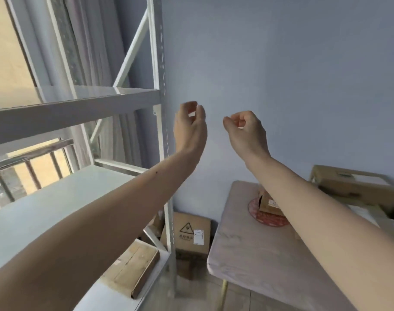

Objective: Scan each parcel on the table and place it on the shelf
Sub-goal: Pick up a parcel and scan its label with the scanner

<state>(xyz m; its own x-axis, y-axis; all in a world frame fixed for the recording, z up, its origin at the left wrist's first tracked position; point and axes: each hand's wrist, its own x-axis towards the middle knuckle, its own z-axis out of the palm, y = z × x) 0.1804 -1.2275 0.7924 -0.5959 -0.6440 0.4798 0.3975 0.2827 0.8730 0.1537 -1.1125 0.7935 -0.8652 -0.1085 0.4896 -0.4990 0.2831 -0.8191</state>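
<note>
My left hand (190, 126) and my right hand (245, 129) are both raised in front of the blue wall, fingers loosely curled, holding nothing. The white metal shelf (79, 104) stands to the left, its upper boards bare. A cardboard parcel (133, 268) lies on a lower shelf board. On the table (254, 250) at the right, a small cardboard parcel (268, 204) sits on a red round mat, partly hidden by my right forearm. More cardboard parcels (353, 187) are stacked at the table's far right.
A cardboard box with a warning symbol (191, 234) stands on the floor between the shelf's post and the table. A window with a metal railing (29, 167) lies behind the shelf. The blue wall is straight ahead.
</note>
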